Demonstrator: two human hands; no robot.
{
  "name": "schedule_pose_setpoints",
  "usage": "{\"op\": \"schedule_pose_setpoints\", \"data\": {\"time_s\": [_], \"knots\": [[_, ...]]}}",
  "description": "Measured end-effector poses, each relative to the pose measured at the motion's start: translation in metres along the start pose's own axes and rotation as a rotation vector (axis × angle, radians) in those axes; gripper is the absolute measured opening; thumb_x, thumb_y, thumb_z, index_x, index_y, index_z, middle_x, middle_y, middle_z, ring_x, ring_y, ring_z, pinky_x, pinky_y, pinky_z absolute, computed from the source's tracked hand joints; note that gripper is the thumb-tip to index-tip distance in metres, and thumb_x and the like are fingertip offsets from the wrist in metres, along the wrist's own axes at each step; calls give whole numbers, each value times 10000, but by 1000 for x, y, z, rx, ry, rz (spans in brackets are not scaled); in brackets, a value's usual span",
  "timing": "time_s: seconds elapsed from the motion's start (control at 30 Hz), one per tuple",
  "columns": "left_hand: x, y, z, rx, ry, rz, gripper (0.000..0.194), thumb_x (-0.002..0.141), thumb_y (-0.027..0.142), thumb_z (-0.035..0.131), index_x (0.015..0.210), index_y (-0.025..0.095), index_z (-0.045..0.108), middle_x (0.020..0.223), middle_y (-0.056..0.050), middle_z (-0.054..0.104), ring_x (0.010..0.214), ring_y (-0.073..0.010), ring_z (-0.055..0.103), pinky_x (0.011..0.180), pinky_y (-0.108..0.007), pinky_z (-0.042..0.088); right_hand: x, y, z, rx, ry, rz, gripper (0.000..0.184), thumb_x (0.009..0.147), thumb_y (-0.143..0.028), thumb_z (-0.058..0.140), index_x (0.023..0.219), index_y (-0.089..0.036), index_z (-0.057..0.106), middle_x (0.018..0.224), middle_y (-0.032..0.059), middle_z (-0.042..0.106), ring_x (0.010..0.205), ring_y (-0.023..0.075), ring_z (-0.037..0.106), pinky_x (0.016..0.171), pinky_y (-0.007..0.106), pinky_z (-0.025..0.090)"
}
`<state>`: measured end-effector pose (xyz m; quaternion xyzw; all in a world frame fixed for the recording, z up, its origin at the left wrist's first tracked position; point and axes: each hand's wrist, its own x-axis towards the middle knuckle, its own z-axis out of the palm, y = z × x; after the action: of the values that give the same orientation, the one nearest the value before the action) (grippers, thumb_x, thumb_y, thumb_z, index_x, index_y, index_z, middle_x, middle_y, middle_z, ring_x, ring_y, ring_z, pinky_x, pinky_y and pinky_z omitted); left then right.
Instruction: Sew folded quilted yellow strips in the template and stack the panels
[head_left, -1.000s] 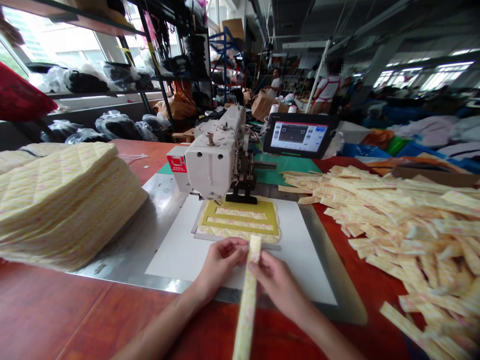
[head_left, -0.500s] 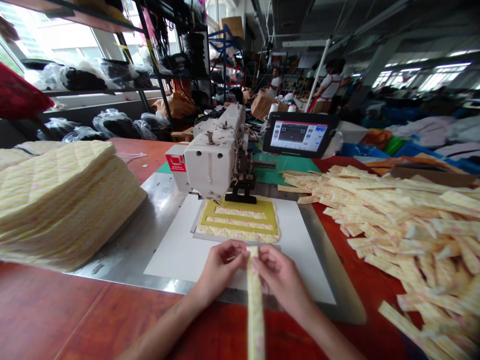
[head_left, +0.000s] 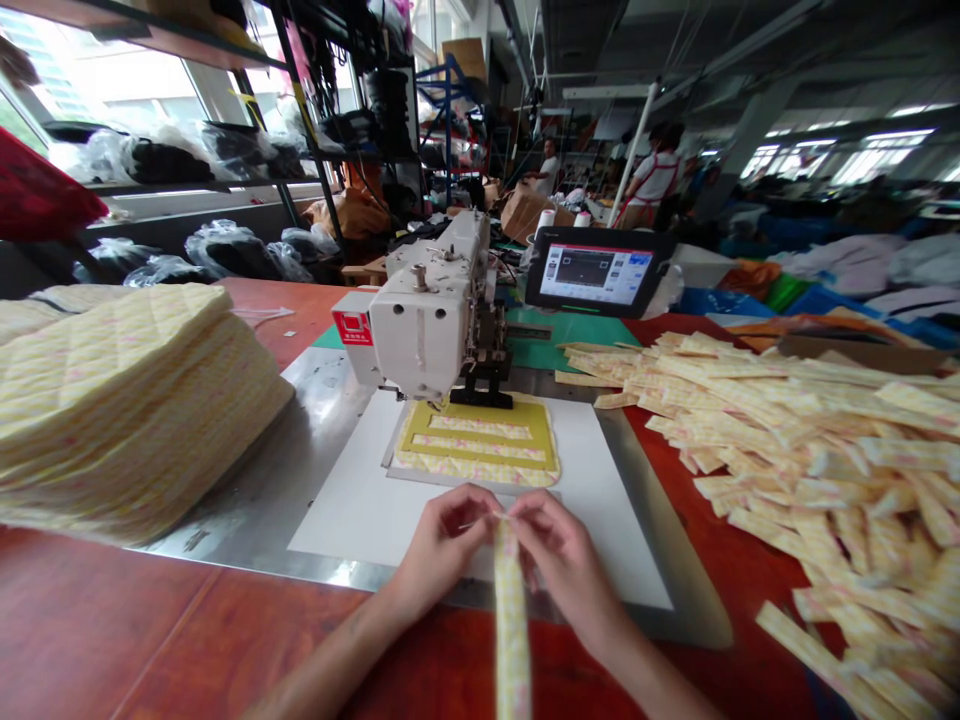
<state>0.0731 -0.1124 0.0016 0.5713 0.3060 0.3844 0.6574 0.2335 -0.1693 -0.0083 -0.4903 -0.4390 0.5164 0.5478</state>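
Note:
A narrow yellow checked fabric strap (head_left: 511,620) hangs toward me, its upper end pinched between my two hands. My left hand (head_left: 454,525) is closed on that end from the left, thumb against fingertips. From the right, my right hand (head_left: 551,530) pinches the same end, and the fingertips of both hands nearly meet. Just beyond them, a quilted fabric piece (head_left: 469,470) lies under a mustard-coloured slotted template (head_left: 480,428). Both rest on a white sheet (head_left: 352,510), below the head of a sewing machine (head_left: 420,340).
A tall stack of quilted yellow pieces (head_left: 127,420) stands at left. Loose fabric straps (head_left: 810,450) are heaped on the right. Behind the machine's right side is a lit control screen (head_left: 596,268). Two people are visible in the background, beyond a cardboard box (head_left: 525,212).
The strap's top end, which stood up flat between my fingers, is now folded or turned down at my fingertips. My hands have hardly shifted otherwise.

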Motion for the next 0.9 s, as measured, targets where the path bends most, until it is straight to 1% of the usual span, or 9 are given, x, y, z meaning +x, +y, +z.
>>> {"op": "schedule_pose_setpoints", "data": {"time_s": [0.13,0.27,0.4,0.5,0.57,0.63,0.7,0.77,0.9], "knots": [[1,1,-1,-60,18,-39,269,858,410,758,900,147,716,829,-38,707,787,-167,644,771,-266,510,-2,3,1,-54,25,-66,337,909,-542,684,899,-214,607,634,-40,566,446,78,472,406,183,355],[1,0,-2,-31,45,-31,290,850,421,780,859,133,740,813,-46,722,772,-152,641,769,-247,502,-4,7,-2,-146,30,-116,300,959,-510,629,908,-215,618,621,-41,545,469,90,487,436,190,378],[2,-2,-1,-8,84,19,296,825,410,817,830,130,721,769,-31,704,712,-124,619,705,-217,486,-5,9,-4,-227,40,-140,285,977,-499,600,941,-219,639,742,2,613,598,125,566,506,201,445],[1,-3,1,-16,113,50,284,824,387,826,859,135,700,788,-25,697,723,-121,625,705,-213,498,-5,7,-2,-231,51,-153,289,978,-510,592,977,-226,647,839,23,652,714,149,622,615,218,507],[0,-3,3,-20,126,72,272,833,373,821,881,140,689,804,-22,694,735,-120,632,716,-213,508,-4,4,0,-185,69,-136,306,972,-529,595,1039,-233,637,886,29,670,779,164,647,675,233,529],[-2,-2,4,-23,140,88,267,836,362,819,903,145,679,824,-23,696,751,-120,641,730,-214,519,-2,2,2,-126,77,-74,344,954,-559,612,1054,-230,627,883,29,677,797,175,653,670,239,528],[-2,-1,5,-18,151,101,266,832,353,823,914,150,672,842,-24,696,766,-124,648,743,-220,528,0,1,4,-84,57,-3,377,926,-585,642,985,-212,638,832,24,667,769,172,639,632,234,507],[-3,0,5,-3,162,123,257,834,347,820,906,153,667,842,-24,692,773,-129,651,753,-229,535,2,1,5,-58,38,36,396,898,-590,679,901,-194,654,797,21,654,753,164,618,622,229,486],[-5,1,6,45,174,167,230,854,340,798,864,156,661,824,-27,691,773,-142,653,761,-248,547,2,-2,7,32,57,80,379,853,-555,753,906,-183,697,844,23,673,802,158,603,693,234,480]]}}
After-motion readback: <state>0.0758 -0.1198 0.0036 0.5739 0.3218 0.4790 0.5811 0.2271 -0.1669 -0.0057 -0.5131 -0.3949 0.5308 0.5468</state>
